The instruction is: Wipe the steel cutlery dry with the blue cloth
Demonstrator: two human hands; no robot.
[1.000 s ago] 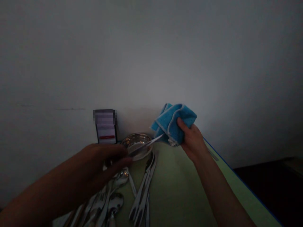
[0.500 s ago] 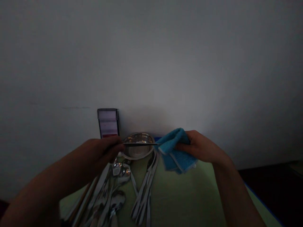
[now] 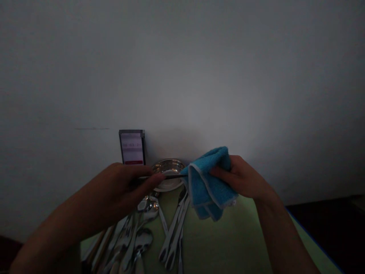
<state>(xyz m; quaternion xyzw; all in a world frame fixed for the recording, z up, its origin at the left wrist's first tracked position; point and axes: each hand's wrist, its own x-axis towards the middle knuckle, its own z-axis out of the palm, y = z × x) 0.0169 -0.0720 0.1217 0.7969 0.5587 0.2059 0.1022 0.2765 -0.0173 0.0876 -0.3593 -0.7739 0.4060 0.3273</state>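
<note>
Over the green tabletop, my left hand pinches a thin piece of cutlery, seen edge-on, so its kind cannot be made out. Its right end goes into a blue cloth with pale edging. My right hand is closed on that cloth, whose folds hang below the fingers and hide the end of the utensil. Behind the utensil stands a round metal bowl, partly covered by my left fingers. Below the hands lie several knives in a loose bundle.
Left of the knives are several spoons and forks, heaped together. A phone showing a timer leans on the grey wall behind the bowl. The green tabletop has a blue edge at the right.
My left hand has shifted right, closer to the cloth, and less of the utensil shows between the hands. The cloth has moved slightly left and its folds have opened downward.
</note>
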